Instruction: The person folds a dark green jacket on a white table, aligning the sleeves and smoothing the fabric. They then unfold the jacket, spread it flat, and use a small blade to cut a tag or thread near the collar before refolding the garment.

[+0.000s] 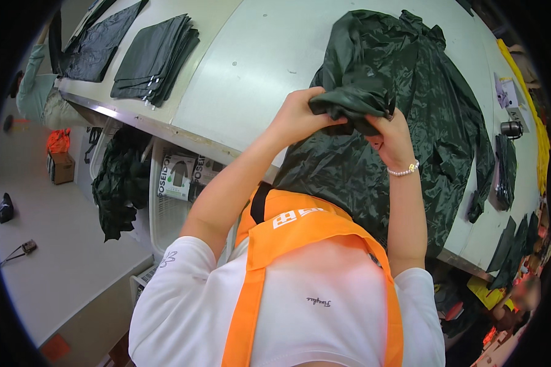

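Observation:
A shiny dark green raincoat (422, 122) lies spread on the table in front of me, its collar end away from me. One of its sleeves stretches down the right side. My left hand (301, 115) and my right hand (390, 137) both grip a bunched part of the coat, apparently the other sleeve (354, 101), lifted above the coat's body. The left fingers and thumb pinch its left end; the right hand, with a beaded bracelet at the wrist, closes round its right end. Folds hide some fingertips of both hands.
On the pale table (245, 73) a stack of folded dark garments (153, 58) lies at far left. White plastic baskets (156, 220) under the edge hold packages and dark cloth (122, 177). A white box (513, 101) stands at right. Other people (33, 92) are at the sides.

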